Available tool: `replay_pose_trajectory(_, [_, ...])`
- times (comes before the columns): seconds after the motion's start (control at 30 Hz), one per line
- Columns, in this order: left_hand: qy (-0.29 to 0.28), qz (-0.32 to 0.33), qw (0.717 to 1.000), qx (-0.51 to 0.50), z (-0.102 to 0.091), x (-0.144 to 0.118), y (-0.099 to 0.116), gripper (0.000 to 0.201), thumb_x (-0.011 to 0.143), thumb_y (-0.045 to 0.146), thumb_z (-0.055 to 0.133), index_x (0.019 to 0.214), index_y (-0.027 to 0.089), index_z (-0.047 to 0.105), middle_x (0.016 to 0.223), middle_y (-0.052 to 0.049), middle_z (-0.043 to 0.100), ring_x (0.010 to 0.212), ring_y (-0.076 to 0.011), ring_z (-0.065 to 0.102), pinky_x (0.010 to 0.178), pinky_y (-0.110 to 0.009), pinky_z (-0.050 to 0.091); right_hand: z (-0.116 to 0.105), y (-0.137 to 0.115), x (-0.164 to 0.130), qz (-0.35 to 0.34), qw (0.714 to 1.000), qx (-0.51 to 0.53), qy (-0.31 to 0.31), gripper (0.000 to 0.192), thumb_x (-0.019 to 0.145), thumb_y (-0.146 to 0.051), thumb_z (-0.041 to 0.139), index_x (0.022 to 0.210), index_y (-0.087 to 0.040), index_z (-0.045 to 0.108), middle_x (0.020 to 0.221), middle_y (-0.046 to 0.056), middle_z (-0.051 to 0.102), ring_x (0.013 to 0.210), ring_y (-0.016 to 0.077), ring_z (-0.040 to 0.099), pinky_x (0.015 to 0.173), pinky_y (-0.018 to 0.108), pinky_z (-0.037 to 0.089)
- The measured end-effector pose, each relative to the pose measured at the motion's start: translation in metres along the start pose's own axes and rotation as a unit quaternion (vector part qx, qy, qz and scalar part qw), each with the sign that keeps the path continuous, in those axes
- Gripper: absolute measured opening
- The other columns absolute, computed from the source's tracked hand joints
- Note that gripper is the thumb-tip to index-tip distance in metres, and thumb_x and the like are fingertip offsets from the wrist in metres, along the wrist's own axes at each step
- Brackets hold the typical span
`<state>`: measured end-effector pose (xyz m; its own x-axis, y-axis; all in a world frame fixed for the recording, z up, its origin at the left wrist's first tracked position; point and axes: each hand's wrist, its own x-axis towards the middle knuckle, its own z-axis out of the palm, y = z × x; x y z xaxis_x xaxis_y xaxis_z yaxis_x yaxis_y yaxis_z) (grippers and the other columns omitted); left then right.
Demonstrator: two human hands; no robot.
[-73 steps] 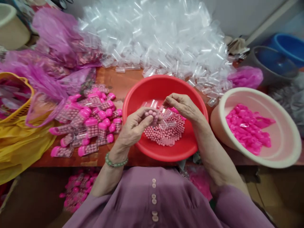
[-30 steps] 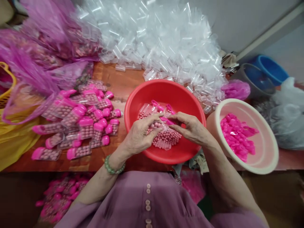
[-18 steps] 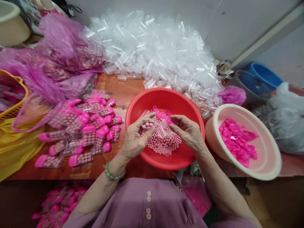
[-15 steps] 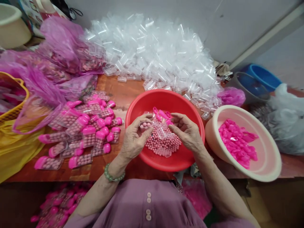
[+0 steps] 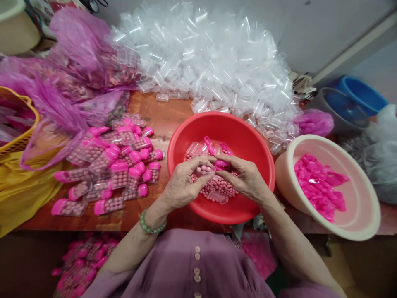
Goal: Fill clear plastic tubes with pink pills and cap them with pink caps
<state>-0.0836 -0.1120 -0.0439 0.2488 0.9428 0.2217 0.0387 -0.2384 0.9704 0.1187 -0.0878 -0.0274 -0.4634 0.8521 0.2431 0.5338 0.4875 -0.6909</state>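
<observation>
My left hand [image 5: 181, 184] is closed around a small clear plastic container [image 5: 205, 169] filled with pink beads, its open end facing me. My right hand [image 5: 249, 180] is closed too, thumb and fingers pinching a bright pink cap [image 5: 221, 164] that is partly hidden by them. Its fingertips meet the container's right side. Both hands are over a red basin [image 5: 266, 165], where loose pink beads [image 5: 219, 188], some filled clear containers and another pink cap [image 5: 208, 145] lie.
Capped bead containers [image 5: 119, 174] lie on the table at left, beside purple bags [image 5: 77, 45] and a yellow basket [image 5: 21, 142]. Empty clear containers [image 5: 211, 54] are heaped behind the basin. A cream basin [image 5: 366, 198] at right holds pink caps [image 5: 319, 182].
My hands have come together: the right, now with a pink cap, has moved left to the container in my left hand. The whole view has shifted slightly.
</observation>
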Motion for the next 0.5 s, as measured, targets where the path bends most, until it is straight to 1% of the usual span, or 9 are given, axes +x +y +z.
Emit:
replay_pose_trajectory(0.1, [0.0, -0.009, 1.0, -0.019, 0.0, 0.001, -0.001, 0.009, 0.089, 0.021, 0.061, 0.096, 0.017, 0.063, 0.116, -0.007, 0.07, 0.095, -0.0139, 0.066, 0.086, -0.026, 0.05, 0.003, 0.001, 0.0, 0.048, 0.995, 0.08, 0.022, 0.035, 0.086, -0.026, 0.07, 0.12, -0.023, 0.068, 0.108, 0.006, 0.076, 0.094, 0.0181, 0.071, 0.085, 0.033, 0.057])
replay_pose_trajectory(0.17, [0.011, -0.021, 0.999, -0.034, 0.0, 0.001, -0.002, 0.009, 0.089, 0.022, 0.061, 0.096, 0.017, 0.063, 0.117, -0.007, 0.069, 0.099, -0.0151, 0.065, 0.089, -0.027, 0.049, 0.005, 0.001, 0.001, 0.071, 0.988, 0.134, 0.034, 0.032, 0.084, -0.026, 0.071, 0.116, -0.023, 0.071, 0.104, 0.005, 0.076, 0.092, 0.0174, 0.071, 0.084, 0.033, 0.057])
replay_pose_trajectory(0.23, [0.02, -0.038, 0.998, -0.042, 0.0, 0.002, -0.005, 0.011, 0.088, 0.023, 0.063, 0.097, 0.017, 0.063, 0.116, -0.007, 0.069, 0.1, -0.016, 0.065, 0.091, -0.028, 0.048, 0.006, 0.001, 0.003, 0.082, 0.983, 0.154, 0.049, 0.029, 0.084, -0.027, 0.072, 0.113, -0.024, 0.072, 0.1, 0.004, 0.076, 0.088, 0.0163, 0.07, 0.081, 0.032, 0.057])
replay_pose_trajectory(0.37, [0.024, -0.066, 0.997, -0.041, 0.001, 0.004, -0.007, 0.018, 0.086, 0.027, 0.066, 0.101, 0.017, 0.064, 0.099, -0.004, 0.07, 0.087, -0.014, 0.064, 0.083, -0.027, 0.049, 0.009, -0.001, 0.005, 0.061, 0.988, 0.117, 0.076, 0.027, 0.085, -0.026, 0.07, 0.112, -0.025, 0.072, 0.098, 0.003, 0.075, 0.085, 0.016, 0.069, 0.08, 0.034, 0.058])
replay_pose_trajectory(0.5, [0.048, -0.081, 0.994, -0.057, 0.001, 0.003, -0.005, 0.019, 0.084, 0.029, 0.068, 0.099, 0.016, 0.065, 0.085, -0.001, 0.067, 0.076, -0.0123, 0.061, 0.075, -0.025, 0.05, 0.016, -0.003, 0.002, -0.008, 0.995, 0.02, 0.099, 0.033, 0.088, -0.018, 0.065, 0.12, -0.027, 0.069, 0.101, 0.004, 0.076, 0.09, 0.0178, 0.071, 0.084, 0.037, 0.059])
